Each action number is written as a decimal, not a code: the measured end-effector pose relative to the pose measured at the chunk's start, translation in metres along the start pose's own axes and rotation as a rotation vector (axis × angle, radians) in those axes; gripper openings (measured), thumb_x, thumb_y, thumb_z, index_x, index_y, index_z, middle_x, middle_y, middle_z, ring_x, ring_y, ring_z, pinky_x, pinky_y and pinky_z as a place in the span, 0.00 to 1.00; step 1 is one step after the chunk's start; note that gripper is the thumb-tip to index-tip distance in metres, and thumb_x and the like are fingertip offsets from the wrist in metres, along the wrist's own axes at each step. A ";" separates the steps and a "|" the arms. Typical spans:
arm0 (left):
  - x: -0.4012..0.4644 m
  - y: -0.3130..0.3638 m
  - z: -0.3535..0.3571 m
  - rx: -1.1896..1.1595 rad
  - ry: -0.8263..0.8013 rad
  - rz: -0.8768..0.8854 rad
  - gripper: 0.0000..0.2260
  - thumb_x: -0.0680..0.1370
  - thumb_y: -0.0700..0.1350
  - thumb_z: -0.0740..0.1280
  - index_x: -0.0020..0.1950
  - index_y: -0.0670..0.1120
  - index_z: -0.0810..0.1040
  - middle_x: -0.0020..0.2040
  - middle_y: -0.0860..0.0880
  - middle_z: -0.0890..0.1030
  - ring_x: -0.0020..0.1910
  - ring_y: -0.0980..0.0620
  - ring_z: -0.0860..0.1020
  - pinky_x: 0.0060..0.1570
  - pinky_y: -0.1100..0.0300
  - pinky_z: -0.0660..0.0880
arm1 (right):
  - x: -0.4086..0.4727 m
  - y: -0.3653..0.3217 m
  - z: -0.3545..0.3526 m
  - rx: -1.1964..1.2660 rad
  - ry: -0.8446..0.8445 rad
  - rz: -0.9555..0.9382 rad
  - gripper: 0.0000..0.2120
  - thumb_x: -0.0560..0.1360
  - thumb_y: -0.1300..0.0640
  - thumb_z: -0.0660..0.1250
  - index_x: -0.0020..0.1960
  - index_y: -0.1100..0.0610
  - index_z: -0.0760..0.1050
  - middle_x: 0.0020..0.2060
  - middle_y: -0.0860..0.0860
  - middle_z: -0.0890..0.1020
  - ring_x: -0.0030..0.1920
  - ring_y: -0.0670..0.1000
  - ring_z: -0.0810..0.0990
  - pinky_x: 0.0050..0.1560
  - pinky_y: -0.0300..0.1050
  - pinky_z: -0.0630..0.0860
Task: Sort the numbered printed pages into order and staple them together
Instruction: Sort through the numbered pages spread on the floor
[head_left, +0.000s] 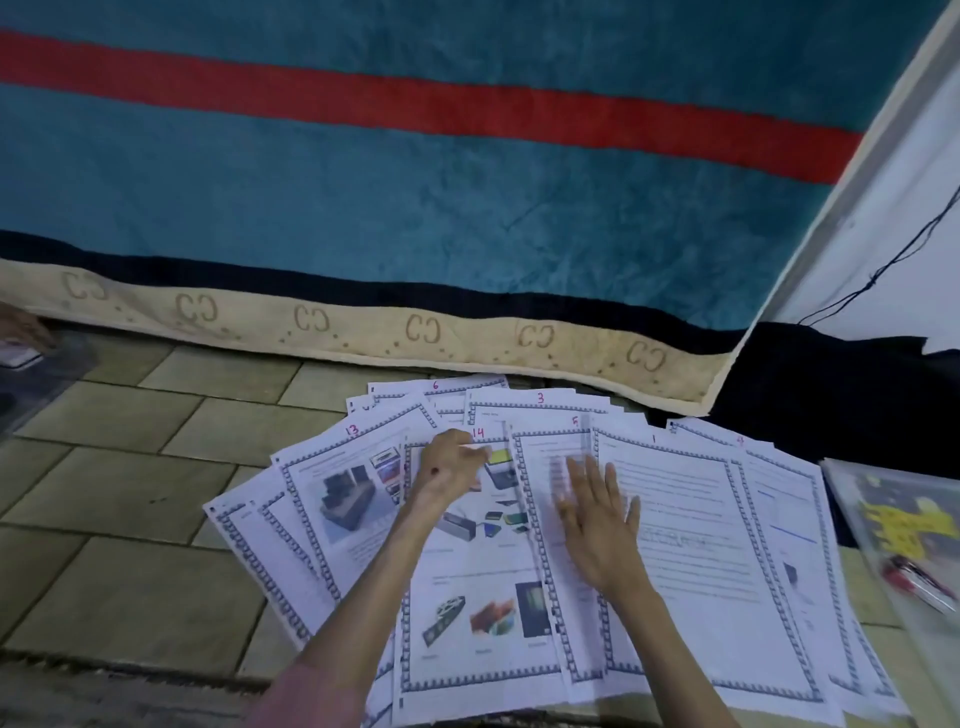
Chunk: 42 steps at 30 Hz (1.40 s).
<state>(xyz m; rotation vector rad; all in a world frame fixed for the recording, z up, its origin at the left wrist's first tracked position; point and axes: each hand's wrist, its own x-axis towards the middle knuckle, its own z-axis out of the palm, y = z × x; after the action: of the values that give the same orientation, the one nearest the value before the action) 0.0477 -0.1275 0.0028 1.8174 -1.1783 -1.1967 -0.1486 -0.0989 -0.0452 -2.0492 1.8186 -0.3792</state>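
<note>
Several printed pages with patterned borders and pink handwritten numbers lie fanned out on the tiled floor. Page 13 (337, 499) is at the left, page 14 (478, 582) in the middle, page 5 (545, 467) beside it, page 1 (691, 551) to the right, and pages 3 (535, 405) and 6 (441, 387) lie behind. My left hand (447, 467) rests near the top of page 14 with fingers curled at its edge. My right hand (597, 514) lies flat and blurred, fingers spread, across pages 5 and 1. No stapler is recognisable.
A teal blanket with a red stripe (415, 182) covers a mattress with a beige edge (363, 332) just behind the pages. A clear plastic folder (904, 535) holding a yellow sheet and a red object lies at right. Another person's hand (21, 322) shows at far left.
</note>
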 end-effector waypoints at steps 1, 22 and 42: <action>0.002 0.005 0.008 0.032 -0.014 -0.021 0.22 0.77 0.47 0.66 0.67 0.39 0.68 0.63 0.41 0.76 0.54 0.43 0.79 0.53 0.55 0.77 | -0.003 0.003 0.000 0.131 0.075 0.019 0.41 0.68 0.27 0.33 0.76 0.45 0.45 0.75 0.43 0.42 0.74 0.44 0.39 0.73 0.57 0.39; -0.001 -0.021 -0.030 0.406 0.017 -0.078 0.06 0.76 0.42 0.67 0.47 0.39 0.79 0.41 0.45 0.77 0.40 0.49 0.74 0.42 0.60 0.68 | -0.019 0.085 -0.040 -0.018 -0.061 0.245 0.22 0.82 0.47 0.47 0.75 0.46 0.57 0.77 0.47 0.53 0.77 0.51 0.46 0.74 0.59 0.45; -0.020 0.034 0.127 0.093 -0.243 -0.031 0.21 0.77 0.45 0.65 0.68 0.41 0.68 0.62 0.44 0.77 0.58 0.47 0.77 0.61 0.54 0.74 | 0.006 0.095 -0.048 0.029 0.058 0.483 0.25 0.81 0.47 0.48 0.76 0.47 0.49 0.77 0.55 0.45 0.76 0.58 0.39 0.72 0.64 0.41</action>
<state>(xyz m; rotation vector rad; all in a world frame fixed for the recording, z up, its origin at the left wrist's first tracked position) -0.0845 -0.1277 -0.0077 1.8006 -1.3644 -1.4342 -0.2529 -0.1189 -0.0450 -1.5199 2.2421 -0.3245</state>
